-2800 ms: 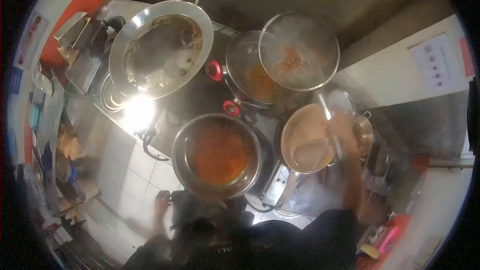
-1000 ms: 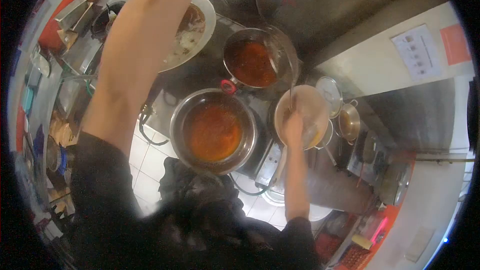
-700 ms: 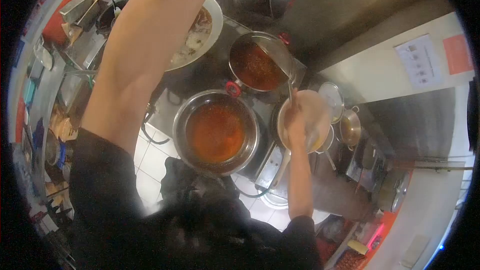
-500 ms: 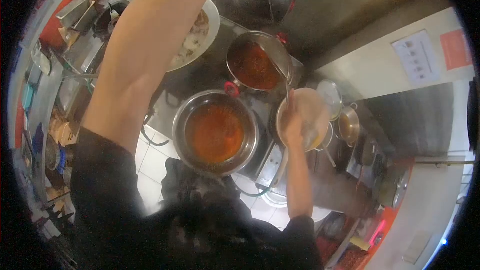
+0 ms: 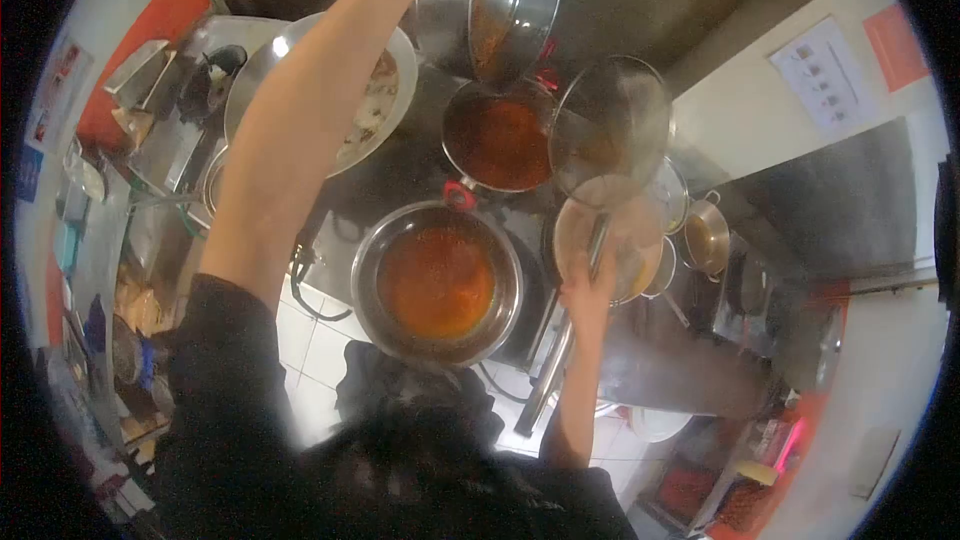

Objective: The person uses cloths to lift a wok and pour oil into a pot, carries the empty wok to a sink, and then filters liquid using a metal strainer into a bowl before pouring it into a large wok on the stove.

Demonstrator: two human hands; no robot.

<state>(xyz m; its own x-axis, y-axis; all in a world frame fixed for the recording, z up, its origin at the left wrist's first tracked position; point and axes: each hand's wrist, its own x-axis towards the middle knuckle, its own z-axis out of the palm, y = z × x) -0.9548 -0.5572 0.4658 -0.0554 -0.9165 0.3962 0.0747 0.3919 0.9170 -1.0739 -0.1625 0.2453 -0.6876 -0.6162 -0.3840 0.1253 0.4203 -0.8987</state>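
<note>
My left arm reaches up across the view, and its hand is past the top edge. Beside its wrist, a deep metal pot (image 5: 515, 10) hangs tilted, with reddish-brown residue inside. My right hand (image 5: 588, 285) is closed round the long metal handle of a round strainer (image 5: 612, 125). The strainer is raised above and behind a beige-filled pan (image 5: 570, 230). To its left stands a red-handled pot (image 5: 508, 140) of reddish-brown liquid. Nearer me is a wide metal bowl (image 5: 437, 285) of orange-brown liquid.
A large wok (image 5: 245, 90) with foamy liquid is partly behind my left arm. Small pans (image 5: 705, 235) and a lid stand at the right. Containers and utensils crowd the left counter (image 5: 155, 240). A printed sheet (image 5: 825, 75) hangs on the right wall.
My left arm has come up across the view, and the tilted pot has appeared. The strainer, lately at the red-handled pot's right side, has moved right, and its handle now extends down past my right hand.
</note>
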